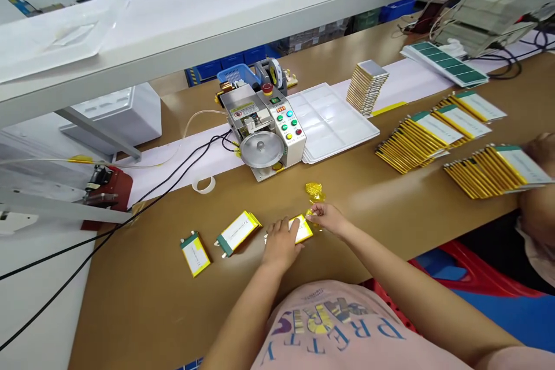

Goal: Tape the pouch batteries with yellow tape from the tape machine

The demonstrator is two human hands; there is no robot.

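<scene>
The left hand (281,238) lies flat on the yellow battery cell (302,229), whose long axis runs left-right; the right hand (327,217) pinches yellow tape at its right end.

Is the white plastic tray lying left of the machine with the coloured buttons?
No, the white plastic tray lies to the right of the button machine, touching its side on the brown table.
</scene>
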